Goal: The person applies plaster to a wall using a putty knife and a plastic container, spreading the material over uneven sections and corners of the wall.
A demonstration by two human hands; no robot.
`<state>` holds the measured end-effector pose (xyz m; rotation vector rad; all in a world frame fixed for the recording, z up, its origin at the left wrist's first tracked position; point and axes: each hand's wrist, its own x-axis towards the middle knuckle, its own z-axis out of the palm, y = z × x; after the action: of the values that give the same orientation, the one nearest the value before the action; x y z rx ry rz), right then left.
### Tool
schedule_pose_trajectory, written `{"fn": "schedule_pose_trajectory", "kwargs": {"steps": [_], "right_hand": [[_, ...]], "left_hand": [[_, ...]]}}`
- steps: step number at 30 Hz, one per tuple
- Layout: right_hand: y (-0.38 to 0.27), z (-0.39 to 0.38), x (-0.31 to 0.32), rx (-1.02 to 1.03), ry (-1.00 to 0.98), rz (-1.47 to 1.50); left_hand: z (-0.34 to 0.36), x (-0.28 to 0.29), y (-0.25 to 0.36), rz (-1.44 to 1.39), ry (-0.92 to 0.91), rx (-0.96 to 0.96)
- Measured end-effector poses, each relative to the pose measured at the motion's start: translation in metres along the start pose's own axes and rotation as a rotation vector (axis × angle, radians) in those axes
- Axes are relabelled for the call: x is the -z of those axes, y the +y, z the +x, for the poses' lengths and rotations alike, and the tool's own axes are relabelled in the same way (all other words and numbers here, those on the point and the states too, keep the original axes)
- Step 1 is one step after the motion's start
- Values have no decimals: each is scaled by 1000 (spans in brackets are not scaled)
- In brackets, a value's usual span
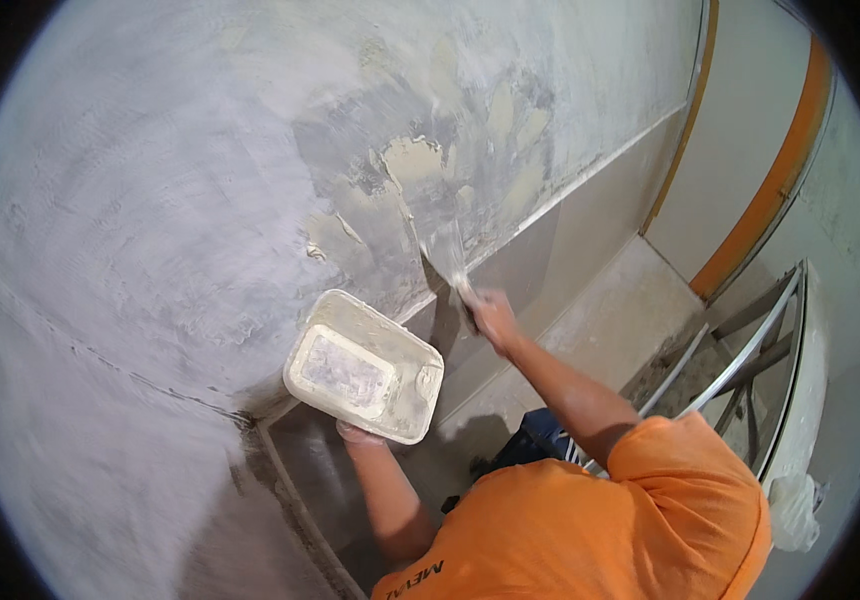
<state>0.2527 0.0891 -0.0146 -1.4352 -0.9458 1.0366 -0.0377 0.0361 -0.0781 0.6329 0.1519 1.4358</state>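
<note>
My left hand (pixel 360 433) is under a white rectangular plastic tub (pixel 378 325), gripping its lower side. The tub is tilted with its mouth facing me, and pale filler smears its inner walls and bottom. In my right hand (pixel 493 318) is a putty knife (pixel 447 252), its wide blade against the wall just above the lower tiled part. Around the blade, the grey wall (pixel 250 150) carries patches of cream filler (pixel 415 160), some thick and raised, others spread thin. The fingers of my left hand are partly hidden by the tub.
Beige tiles (pixel 600 180) cover the lower wall. A metal frame with bars (pixel 750 345) stands at the right, with a white plastic bag (pixel 795 510) below it. Farther off is an orange upright strip (pixel 775 200). A dark blue object (pixel 542 438) sits beyond my torso.
</note>
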Motion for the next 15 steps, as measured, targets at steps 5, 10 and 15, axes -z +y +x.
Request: {"fn": "schedule_pose_trajectory", "kwargs": {"steps": [5,10,15], "right_hand": [[2,-26,39,10,49,-70],[-156,-27,41,333,-53,74],[-189,-14,17,255,-167,240]], "left_hand": [[7,5,-4,-1,27,34],[12,-9,-5,27,7,67],[7,-21,-4,63,37,70]]}}
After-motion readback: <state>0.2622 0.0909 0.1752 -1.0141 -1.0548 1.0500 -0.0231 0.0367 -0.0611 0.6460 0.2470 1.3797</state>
